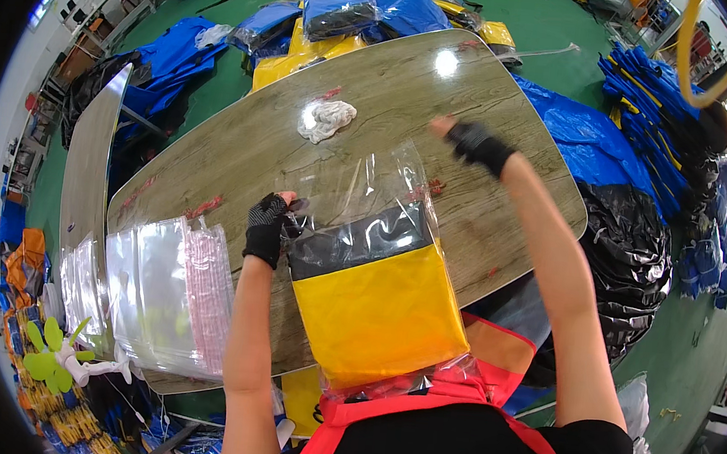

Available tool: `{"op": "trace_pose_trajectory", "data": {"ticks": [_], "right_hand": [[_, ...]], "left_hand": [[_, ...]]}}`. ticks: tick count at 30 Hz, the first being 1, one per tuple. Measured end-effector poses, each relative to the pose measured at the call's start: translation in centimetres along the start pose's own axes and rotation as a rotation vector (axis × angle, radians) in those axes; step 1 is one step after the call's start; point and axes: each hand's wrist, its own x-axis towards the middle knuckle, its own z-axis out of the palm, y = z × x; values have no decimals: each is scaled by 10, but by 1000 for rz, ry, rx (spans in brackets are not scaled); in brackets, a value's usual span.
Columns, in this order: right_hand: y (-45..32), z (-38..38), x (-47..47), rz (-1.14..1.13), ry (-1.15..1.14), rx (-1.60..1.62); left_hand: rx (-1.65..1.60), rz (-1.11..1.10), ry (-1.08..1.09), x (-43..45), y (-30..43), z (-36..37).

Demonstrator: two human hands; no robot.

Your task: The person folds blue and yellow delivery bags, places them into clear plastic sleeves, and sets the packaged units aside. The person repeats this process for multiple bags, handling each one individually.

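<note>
In front of me, a folded yellow and black sheet-material item lies inside a clear plastic bag. The bag's loose transparent end spreads across the wood-pattern table, and its near end overhangs the edge by my red apron. My left hand, in a black fingerless glove, grips the bag's left edge beside the black band. Over the table, beyond the bag's far right corner, my right hand is apart from the bag. It wears a similar glove and is motion-blurred, so its fingers are unclear.
A stack of clear plastic bags lies at the table's left, near a green-bladed fan. A crumpled white cloth sits further back. Bagged blue and yellow bundles are piled behind the table. Black sheeting lies at right.
</note>
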Motion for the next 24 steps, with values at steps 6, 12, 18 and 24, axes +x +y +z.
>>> {"op": "trace_pose_trajectory", "data": {"ticks": [6,12,18,24], "right_hand": [[-13,67,-23,33,-235,482],[-24,39,-57,208,-436,1085],[-27,22,-144,-309,-391,204],[3,-4,-172,-658,-442,-549]], "left_hand": [[250,83,-99,16,13,-35],[-339,-39,-246,-24,27,-22],[-39,297,-474,-64,1,-54],[898,384,-601,-86,50,-57]]}}
